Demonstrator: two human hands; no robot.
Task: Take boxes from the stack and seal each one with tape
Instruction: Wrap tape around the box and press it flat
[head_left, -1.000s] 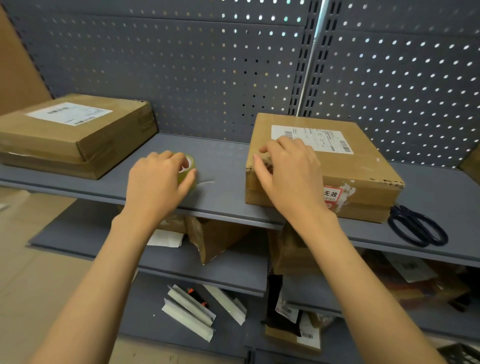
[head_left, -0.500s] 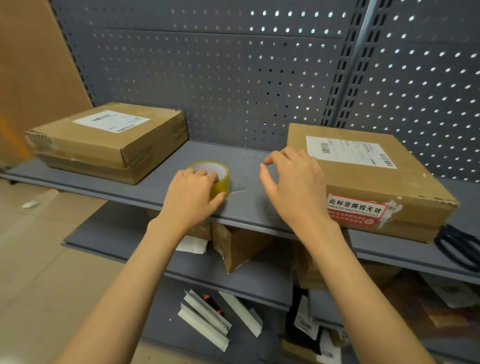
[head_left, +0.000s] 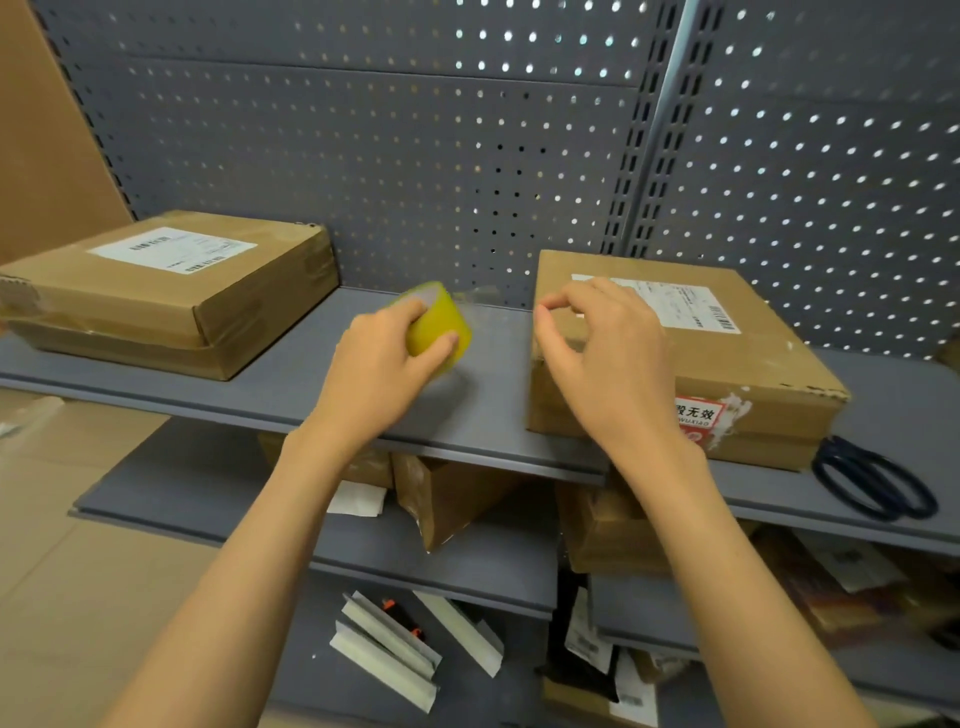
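**Yellow tape lifted, strip drawn toward the box**

Yellow tape, a roll (head_left: 438, 326), sits in the left hand (head_left: 379, 364), whose fingers (head_left: 415, 314) curl over the top while the thumb presses its near face. The roll is raised just off the grey shelf (head_left: 260, 384) and tilted, probably so the strip can unwind freely toward the right. A faint clear film shows beyond the roll, stretching toward the box, though it is too thin to trace fully.

The right hand (head_left: 613, 353) hovers at the left top edge of the right box (head_left: 727, 358), forefinger and thumb pinched together. They seem to nip the free end of the tape, but the film there cannot be made out for certain. Holding the end at that edge would let the strip be laid across the lid seam. That box lies flat near the front of the shelf, within easy reach, with a white label on top and a red sticker on its near side.

Black scissors (head_left: 872, 483) rest on the shelf just right of the box, likely kept at hand to cut the strip.

Further left and back, a second box (head_left: 171, 296) lies flat on the same shelf, well apart from the hands; glossy tape seems to cover its corners already. Behind all stands the perforated back panel (head_left: 415, 156).
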